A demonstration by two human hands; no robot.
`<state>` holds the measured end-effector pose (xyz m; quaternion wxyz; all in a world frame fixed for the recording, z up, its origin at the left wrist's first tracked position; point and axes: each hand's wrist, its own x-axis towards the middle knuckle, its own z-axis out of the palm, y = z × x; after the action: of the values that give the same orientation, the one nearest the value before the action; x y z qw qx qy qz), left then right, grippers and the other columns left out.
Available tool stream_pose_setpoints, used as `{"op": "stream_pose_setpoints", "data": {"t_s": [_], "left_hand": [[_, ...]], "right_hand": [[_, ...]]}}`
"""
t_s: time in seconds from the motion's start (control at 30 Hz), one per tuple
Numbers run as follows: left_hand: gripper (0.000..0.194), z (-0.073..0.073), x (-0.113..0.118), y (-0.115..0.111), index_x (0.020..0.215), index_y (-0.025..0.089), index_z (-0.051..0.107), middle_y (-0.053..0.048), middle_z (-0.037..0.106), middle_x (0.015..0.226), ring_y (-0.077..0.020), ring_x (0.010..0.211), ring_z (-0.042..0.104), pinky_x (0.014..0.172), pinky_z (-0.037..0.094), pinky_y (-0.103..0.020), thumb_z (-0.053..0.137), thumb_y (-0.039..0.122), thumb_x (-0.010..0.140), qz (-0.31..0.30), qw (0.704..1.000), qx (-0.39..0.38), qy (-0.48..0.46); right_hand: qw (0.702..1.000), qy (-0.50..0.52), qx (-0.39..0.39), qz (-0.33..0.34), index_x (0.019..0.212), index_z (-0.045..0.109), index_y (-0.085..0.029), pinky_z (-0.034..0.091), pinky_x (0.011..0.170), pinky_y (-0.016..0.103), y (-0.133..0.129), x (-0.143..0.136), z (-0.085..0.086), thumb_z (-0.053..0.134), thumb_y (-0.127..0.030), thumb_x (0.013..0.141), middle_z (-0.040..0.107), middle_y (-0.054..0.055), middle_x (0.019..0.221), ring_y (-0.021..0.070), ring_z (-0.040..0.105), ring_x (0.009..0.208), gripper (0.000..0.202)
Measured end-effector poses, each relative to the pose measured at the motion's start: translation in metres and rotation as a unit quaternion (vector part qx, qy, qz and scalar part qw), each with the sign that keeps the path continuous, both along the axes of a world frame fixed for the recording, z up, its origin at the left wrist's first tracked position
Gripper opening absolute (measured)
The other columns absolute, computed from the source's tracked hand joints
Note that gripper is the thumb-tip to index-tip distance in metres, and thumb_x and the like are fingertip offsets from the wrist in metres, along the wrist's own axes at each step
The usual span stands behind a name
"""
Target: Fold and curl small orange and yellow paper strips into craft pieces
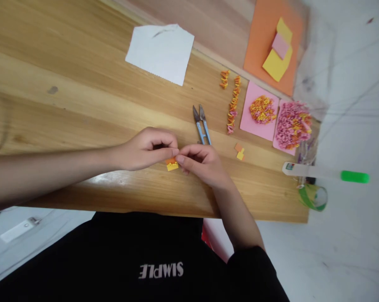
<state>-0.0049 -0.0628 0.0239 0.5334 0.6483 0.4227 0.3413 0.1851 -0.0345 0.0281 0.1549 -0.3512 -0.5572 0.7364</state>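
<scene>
My left hand (150, 149) and my right hand (202, 162) meet near the table's front edge, thumbs and fingers pinched together. Between and just below their fingertips shows a small orange and yellow paper piece (172, 164). The left fingers press on its upper part and the right thumb tip touches its right side. Just beyond my right hand lie blue-handled thread snips (202, 126), blades pointing away. Right of that hand are small orange and yellow paper pieces (239, 152).
A white sheet (160, 52) lies at the back. Twisted orange-yellow strips (233, 102) stand in rows, beside curled pieces (262, 110) on pink paper and a pink heap (292, 126). An orange sheet (258, 46) is farther back. A green-capped tube (354, 176) and green tape roll (313, 198) are right.
</scene>
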Motion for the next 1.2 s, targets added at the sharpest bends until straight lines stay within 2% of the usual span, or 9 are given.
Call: {"op": "stream_pose_setpoints", "data": {"t_s": [0.27, 0.57, 0.73, 0.93, 1.2], "left_hand": [[0.031, -0.0039, 0.0005, -0.0012, 0.062, 0.017, 0.053, 0.002, 0.052, 0.058, -0.0089, 0.054, 0.047, 0.052, 0.039, -0.02, 0.055, 0.035, 0.087, 0.009, 1.0, -0.007, -0.019], [0.023, 0.0014, 0.0007, 0.0, 0.061, 0.017, 0.052, 0.002, 0.051, 0.058, -0.0085, 0.054, 0.047, 0.053, 0.039, -0.019, 0.053, 0.024, 0.083, 0.007, 1.0, -0.006, -0.009], [0.024, 0.0022, 0.0, 0.0002, 0.062, 0.018, 0.053, 0.002, 0.052, 0.059, -0.0096, 0.054, 0.047, 0.053, 0.039, -0.021, 0.053, 0.026, 0.084, -0.001, 1.0, -0.021, -0.001], [0.026, -0.0038, 0.0001, -0.0003, 0.063, 0.018, 0.054, 0.001, 0.053, 0.06, -0.0106, 0.056, 0.047, 0.054, 0.039, -0.021, 0.052, 0.031, 0.085, -0.001, 1.0, -0.019, -0.001], [0.027, -0.0072, -0.0007, -0.001, 0.063, 0.017, 0.054, 0.001, 0.053, 0.06, -0.0102, 0.056, 0.046, 0.054, 0.037, -0.021, 0.05, 0.032, 0.085, -0.003, 1.0, -0.011, 0.0]], "right_hand": [[1.0, 0.008, -0.004, 0.001, 0.074, 0.065, -0.017, 0.038, 0.049, 0.021, 0.0008, 0.0007, -0.0009, 0.073, -0.048, 0.076, 0.055, -0.005, 0.057, 0.0066, 0.045, 0.051, 0.032], [0.999, 0.032, -0.012, -0.009, 0.071, 0.065, -0.017, 0.038, 0.049, 0.02, 0.0009, 0.0002, -0.0003, 0.076, -0.041, 0.074, 0.056, -0.005, 0.057, 0.0064, 0.046, 0.051, 0.027], [0.999, 0.037, 0.0, -0.013, 0.07, 0.064, -0.016, 0.04, 0.049, 0.02, 0.0001, -0.0011, 0.0, 0.073, -0.044, 0.077, 0.056, -0.004, 0.057, 0.0064, 0.047, 0.05, 0.031], [1.0, 0.009, 0.022, -0.008, 0.068, 0.061, -0.017, 0.04, 0.048, 0.021, 0.0, -0.0015, 0.0009, 0.069, -0.052, 0.079, 0.054, -0.005, 0.055, 0.0067, 0.047, 0.05, 0.038], [1.0, -0.001, 0.026, -0.01, 0.067, 0.061, -0.017, 0.04, 0.047, 0.02, 0.0003, -0.0019, 0.002, 0.072, -0.051, 0.077, 0.054, -0.005, 0.053, 0.0066, 0.048, 0.049, 0.037]]}}
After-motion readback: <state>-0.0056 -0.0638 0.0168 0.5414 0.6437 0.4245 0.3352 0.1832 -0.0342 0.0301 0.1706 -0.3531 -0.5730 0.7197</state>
